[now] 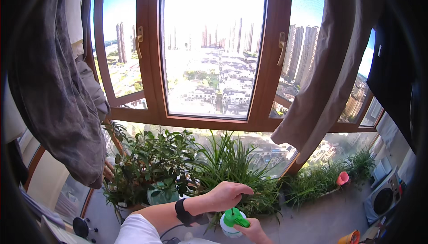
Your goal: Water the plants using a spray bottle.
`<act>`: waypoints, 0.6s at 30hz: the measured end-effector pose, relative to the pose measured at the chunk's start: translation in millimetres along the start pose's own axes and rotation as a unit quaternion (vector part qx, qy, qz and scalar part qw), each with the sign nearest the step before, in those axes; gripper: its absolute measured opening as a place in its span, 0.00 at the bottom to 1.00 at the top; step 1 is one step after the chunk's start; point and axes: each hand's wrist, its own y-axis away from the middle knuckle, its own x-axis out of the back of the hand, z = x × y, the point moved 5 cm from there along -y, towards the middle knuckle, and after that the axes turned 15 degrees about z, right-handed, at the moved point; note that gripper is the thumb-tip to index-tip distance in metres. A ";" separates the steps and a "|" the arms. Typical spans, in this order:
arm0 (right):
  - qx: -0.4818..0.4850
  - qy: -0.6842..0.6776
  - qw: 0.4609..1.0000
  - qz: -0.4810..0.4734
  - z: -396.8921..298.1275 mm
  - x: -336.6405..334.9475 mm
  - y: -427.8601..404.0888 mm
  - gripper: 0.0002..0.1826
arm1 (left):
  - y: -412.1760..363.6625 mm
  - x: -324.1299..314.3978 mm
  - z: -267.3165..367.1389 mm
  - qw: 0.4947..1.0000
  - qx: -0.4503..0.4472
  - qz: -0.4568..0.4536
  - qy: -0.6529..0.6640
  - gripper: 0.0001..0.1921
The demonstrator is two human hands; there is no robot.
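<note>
In front of me is a pump sprayer (230,231) with a white bottle and a green head. My right hand (253,230) grips the green handle at the side of that head. Over the top, my left hand (227,195) is curled at the upper end of a thin dark pump rod (233,211), which rises out of the head. The knob of the rod is hidden under the left hand. A black band (182,212) circles the left wrist. Just beyond the hands grows a long-leaved green plant (230,163).
A leafy bush (157,163) and a pale green pot (163,195) stand to the left. Hanging trousers (321,76) and dark clothing (63,93) flank the window (207,122). A pink pot (342,178), more plants (311,182) and a washing machine (383,197) are at right.
</note>
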 end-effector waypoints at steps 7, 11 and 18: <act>-0.038 -0.042 0.998 -0.002 2.8 -2.2 -8.8 0.10 | 46.9 -75.1 -51.2 0.996 0.049 -0.070 -0.016 0.19; 0.067 0.024 0.997 -0.012 -12.2 1.5 -5.7 0.11 | 45.4 -55.0 -43.6 0.992 0.074 -0.094 0.034 0.20; 0.118 0.122 0.986 -0.009 21.6 11.9 -17.1 0.23 | -20.3 -4.7 14.6 0.997 -0.022 -0.051 -0.052 0.21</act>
